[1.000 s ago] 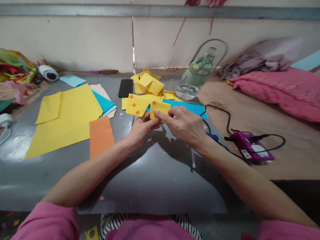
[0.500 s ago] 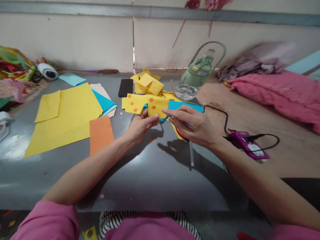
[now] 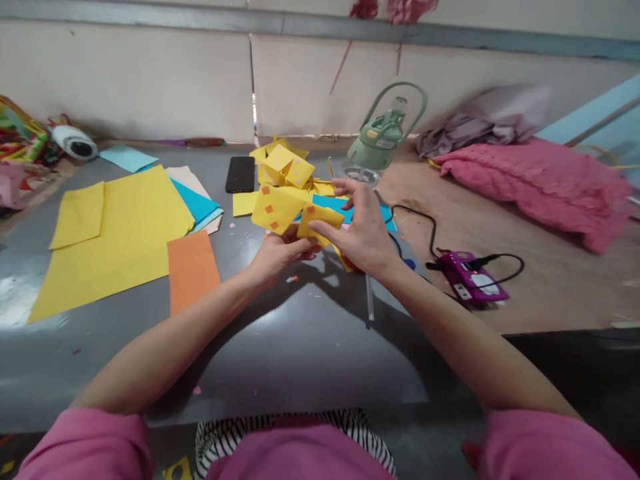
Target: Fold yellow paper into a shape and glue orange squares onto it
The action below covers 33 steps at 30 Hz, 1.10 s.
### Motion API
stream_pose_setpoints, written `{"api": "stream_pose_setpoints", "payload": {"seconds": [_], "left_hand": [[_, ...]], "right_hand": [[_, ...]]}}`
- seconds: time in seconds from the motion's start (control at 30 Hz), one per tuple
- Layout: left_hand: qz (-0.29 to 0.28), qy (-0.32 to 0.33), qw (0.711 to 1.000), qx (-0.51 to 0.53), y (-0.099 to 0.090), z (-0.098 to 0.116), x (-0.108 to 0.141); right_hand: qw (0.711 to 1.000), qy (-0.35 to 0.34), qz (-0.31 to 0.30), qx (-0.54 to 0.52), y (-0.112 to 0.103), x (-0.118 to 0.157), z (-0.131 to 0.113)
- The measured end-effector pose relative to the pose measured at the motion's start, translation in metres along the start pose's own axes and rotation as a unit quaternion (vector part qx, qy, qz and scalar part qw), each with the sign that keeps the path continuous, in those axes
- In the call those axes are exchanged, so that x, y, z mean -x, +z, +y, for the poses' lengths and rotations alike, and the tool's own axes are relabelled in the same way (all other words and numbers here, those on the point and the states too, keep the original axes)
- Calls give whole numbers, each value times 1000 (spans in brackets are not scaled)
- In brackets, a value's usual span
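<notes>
My left hand is closed on a piece of yellow paper dotted with small orange squares, pinching it from below. The paper bends toward its right end, where a folded flap faces me. My right hand rests its thumb on that flap, while its other fingers are spread and raised above. Behind the hands lies a blue sheet, partly covered. Under my right wrist, a translucent stick pokes out toward me; most of what it belongs to is hidden.
Large yellow sheets and an orange sheet lie on the left. Behind are a black phone, a dotted yellow paper construction and a green bottle. A purple power strip with black cords sits at right.
My right hand has turned and lifted its fingers, its thumb now on the paper where a fingertip pressed before. The paper's right end has bent and tilted. The view has shifted slightly.
</notes>
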State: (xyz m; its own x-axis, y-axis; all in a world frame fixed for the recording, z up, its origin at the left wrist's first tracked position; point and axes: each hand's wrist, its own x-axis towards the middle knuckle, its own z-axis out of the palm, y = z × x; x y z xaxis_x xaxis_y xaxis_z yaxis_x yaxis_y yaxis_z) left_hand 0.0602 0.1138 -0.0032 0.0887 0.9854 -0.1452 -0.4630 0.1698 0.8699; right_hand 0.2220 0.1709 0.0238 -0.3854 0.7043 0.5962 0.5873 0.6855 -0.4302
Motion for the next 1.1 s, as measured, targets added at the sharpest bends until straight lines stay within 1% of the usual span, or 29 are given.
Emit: {"api": "stream_pose_setpoints", "payload": {"seconds": [0.13, 0.2, 0.33, 0.43, 0.5, 0.57, 0.6, 0.67, 0.7, 0.77, 0.9, 1.0, 1.07, 1.1], "left_hand": [[-9, 2, 1000, 7, 2, -2, 0], [-10, -3, 1000, 16, 2, -1, -1], [-5, -18, 999, 47, 1, 0, -2], [23, -24, 996, 84, 0, 3, -5], [47, -32, 992, 110, -2, 5, -8], [65, -36, 989, 130, -4, 7, -10], [71, -37, 987, 138, -5, 8, -11], [78, -37, 986, 144, -5, 10, -12], [80, -37, 986, 144, -5, 10, -12], [82, -35, 986, 138, -4, 10, -11], [77, -30, 989, 120, -3, 10, -9], [84, -30, 989, 115, -2, 11, -8], [88, -25, 989, 119, -2, 11, -8], [89, -21, 988, 121, -2, 12, -9]], "right_hand": [[994, 56, -36, -85, 6, -5, -1], [990, 76, -40, -111, 7, -5, 0], [993, 74, -8, -95, 4, -4, 2], [995, 73, -6, -63, -9, 0, 7], [997, 59, -38, -7, -24, 8, 16], [993, 41, -78, 81, -41, 19, 29], [986, 29, -102, 127, -49, 25, 36], [964, 6, -189, 187, -63, 38, 49], [953, 2, -227, 199, -67, 44, 53], [940, -4, -270, 207, -71, 52, 59], [931, -3, -271, 243, -64, 55, 62], [924, 24, -283, 257, -61, 48, 64], [938, 59, -278, 199, -64, 44, 66], [952, 87, -261, 137, -67, 42, 66]]}}
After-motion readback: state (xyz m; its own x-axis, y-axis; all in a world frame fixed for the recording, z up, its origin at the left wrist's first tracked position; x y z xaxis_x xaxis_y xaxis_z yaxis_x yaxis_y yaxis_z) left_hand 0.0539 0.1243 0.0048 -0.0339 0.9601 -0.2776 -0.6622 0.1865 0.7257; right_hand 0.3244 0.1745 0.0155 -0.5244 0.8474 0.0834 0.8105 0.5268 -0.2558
